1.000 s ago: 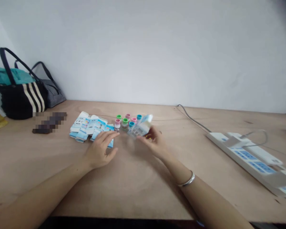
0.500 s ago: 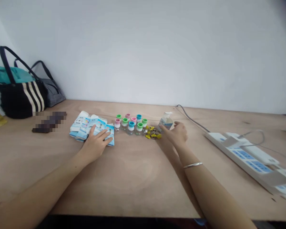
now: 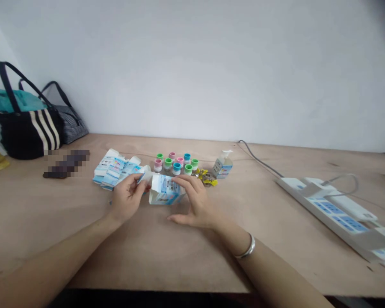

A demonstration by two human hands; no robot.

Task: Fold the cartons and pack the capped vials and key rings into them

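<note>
On my screen, my left hand (image 3: 126, 199) pinches a flap of one open box (image 3: 167, 194), near nine bottles (image 3: 168, 163): four with green tops, three pink, two blue. My right hand (image 3: 197, 205) grips nothing, its fingers just touching the box, thumb apart. One standing box (image 3: 223, 169) is right of some yellow bits (image 3: 208, 180), and left lie flat boxes (image 3: 114, 169); I can't count either lot.

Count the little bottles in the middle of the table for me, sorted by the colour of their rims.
Green-rimmed bottles: 4
Pink-rimmed bottles: 3
Blue-rimmed bottles: 2
Total: 9
</note>
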